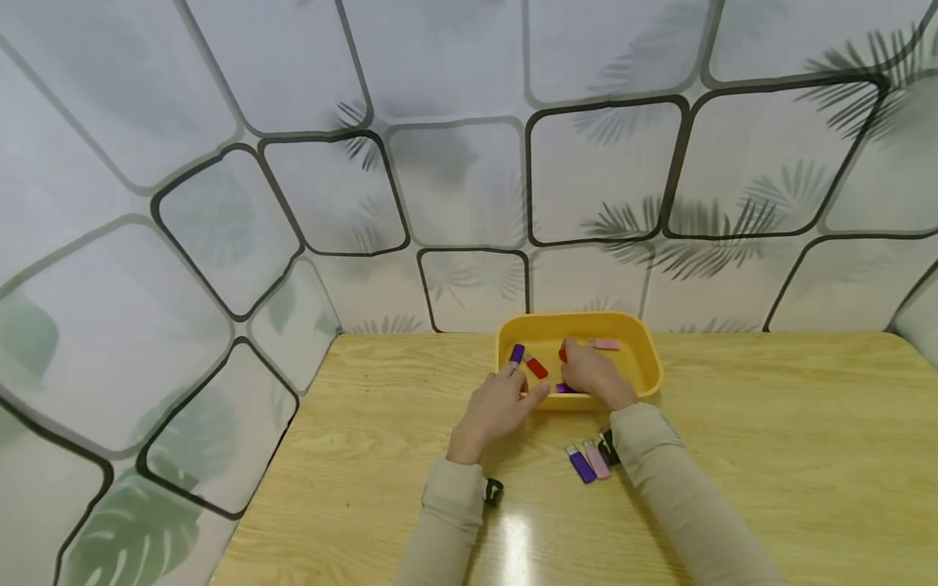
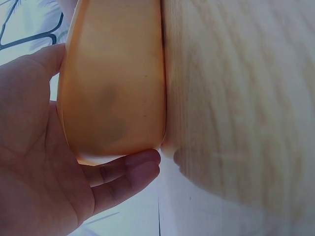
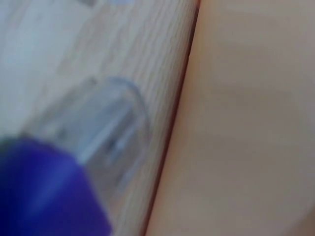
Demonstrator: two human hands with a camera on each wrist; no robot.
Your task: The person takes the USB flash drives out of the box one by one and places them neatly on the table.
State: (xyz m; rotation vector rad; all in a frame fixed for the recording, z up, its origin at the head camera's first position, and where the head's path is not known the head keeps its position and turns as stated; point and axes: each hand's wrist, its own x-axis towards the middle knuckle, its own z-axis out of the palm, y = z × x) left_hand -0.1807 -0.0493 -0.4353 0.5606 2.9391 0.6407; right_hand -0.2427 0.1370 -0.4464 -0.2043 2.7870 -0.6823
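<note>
My left hand (image 1: pixel 498 403) grips the left front corner of a yellow plastic tray (image 1: pixel 645 330), with the thumb over its rim. In the left wrist view, fingers (image 2: pixel 133 172) curl round the tray's end wall. My right hand (image 1: pixel 589 373) reaches inside the tray and pinches a red USB stick (image 1: pixel 563 355), mostly hidden by the fingers. Also in the tray lie another red USB stick (image 1: pixel 537 368), a purple one (image 1: pixel 517 353), a pink one (image 1: pixel 605 344) and a partly covered purple one (image 1: pixel 565 388). Close up in the right wrist view is a blurred purple USB stick (image 3: pixel 49 191) with a clear cap.
On the wooden table (image 1: pixel 366 456), in front of the tray, a purple USB stick (image 1: pixel 581 464) and a pink USB stick (image 1: pixel 597 460) lie side by side by the right wrist's black strap (image 1: pixel 608 448). A patterned curtain (image 1: pixel 469 187) hangs behind the table.
</note>
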